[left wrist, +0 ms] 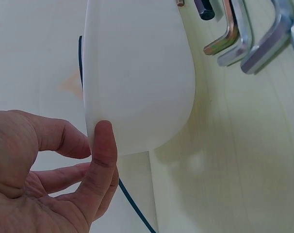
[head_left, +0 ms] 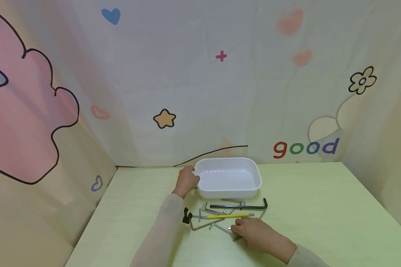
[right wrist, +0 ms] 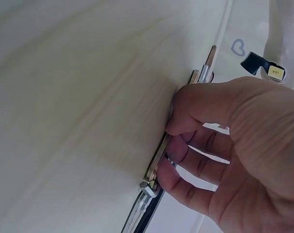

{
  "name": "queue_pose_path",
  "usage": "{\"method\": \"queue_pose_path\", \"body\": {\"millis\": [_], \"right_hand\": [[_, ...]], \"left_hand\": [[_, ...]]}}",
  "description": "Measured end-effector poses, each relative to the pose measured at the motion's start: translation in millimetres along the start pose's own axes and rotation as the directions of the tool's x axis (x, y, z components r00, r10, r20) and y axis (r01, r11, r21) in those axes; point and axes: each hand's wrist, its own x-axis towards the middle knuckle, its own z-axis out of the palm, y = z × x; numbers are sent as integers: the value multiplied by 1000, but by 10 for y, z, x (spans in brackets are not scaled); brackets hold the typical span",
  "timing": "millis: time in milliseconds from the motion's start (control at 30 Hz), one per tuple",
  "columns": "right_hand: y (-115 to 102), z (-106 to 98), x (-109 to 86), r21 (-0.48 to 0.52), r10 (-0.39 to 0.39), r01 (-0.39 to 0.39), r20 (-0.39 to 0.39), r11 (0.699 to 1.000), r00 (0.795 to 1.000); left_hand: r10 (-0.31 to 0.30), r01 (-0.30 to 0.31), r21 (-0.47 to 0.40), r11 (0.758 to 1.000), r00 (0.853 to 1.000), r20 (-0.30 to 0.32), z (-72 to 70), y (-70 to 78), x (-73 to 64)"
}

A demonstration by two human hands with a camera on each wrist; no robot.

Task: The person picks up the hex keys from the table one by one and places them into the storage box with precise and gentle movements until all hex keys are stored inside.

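A white plastic basin (head_left: 228, 193) stands at the back of the table. My left hand (head_left: 187, 180) pinches the rim at its left end, with thumb and fingers on either side of the wall (left wrist: 137, 77) in the left wrist view. In front of the basin lies a loose pile of metal hex keys, among them a big black hex key (head_left: 237, 207) and a long one with a yellow sleeve (head_left: 227, 216). At the pile's near right side, my right hand (head_left: 255, 233) pinches a hex key (right wrist: 155, 158) low at the tabletop, its fingers covering much of it.
The pale green table (head_left: 320, 207) runs back to a printed curtain (head_left: 200, 92). Several silver and brownish hex keys (head_left: 208, 224) overlap between the hands. A small black device (head_left: 187, 216) sits on the left wrist.
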Motion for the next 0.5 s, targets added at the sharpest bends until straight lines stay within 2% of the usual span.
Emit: {"method": "queue_pose_path", "body": {"millis": [367,500], "right_hand": [[7,17,-20,13,-41,41,-9,999,999],[7,3,-23,16,-34,34,8,999,999]], "left_hand": [[6,-6,7,1000,1000,-5,9,-16,8],[2,-2,0,1000,1000,-5,7,-7,11]]}}
